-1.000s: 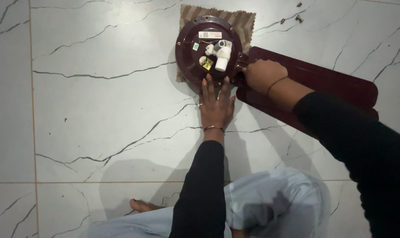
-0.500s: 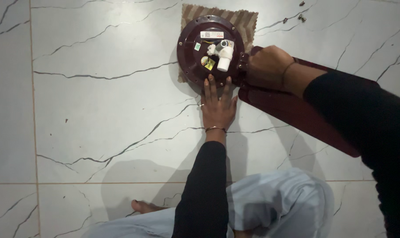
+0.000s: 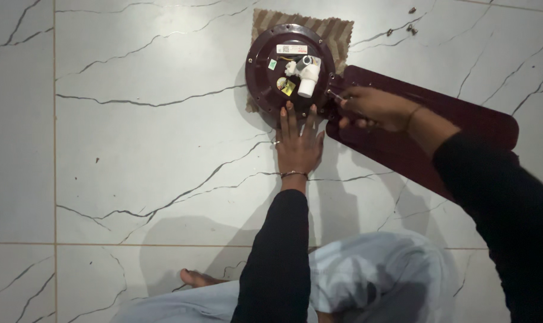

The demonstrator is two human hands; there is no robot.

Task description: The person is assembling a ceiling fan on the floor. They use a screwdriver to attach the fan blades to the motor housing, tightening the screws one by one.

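Head view, floor: white marble-look tiles (image 3: 134, 149)
Fan motor (image 3: 289, 69): dark red, round, sitting on a striped mat (image 3: 337, 30)
Left hand (image 3: 298, 143): fingers spread flat, fingertips on the motor's near edge, holding nothing
Right hand (image 3: 376, 109): fingers curled on the fan blade (image 3: 462, 119) right where it meets the motor
Small bits (image 3: 409, 27): lying up top, too small to tell

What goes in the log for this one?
left hand: flat against fan motor | right hand: on blade at motor | floor: marble tile

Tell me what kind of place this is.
Probably a room in a home, with the work done on the floor: glossy white marble-look floor tiles, a bare foot, and a maroon round ceiling-fan motor on a small brown patterned mat.
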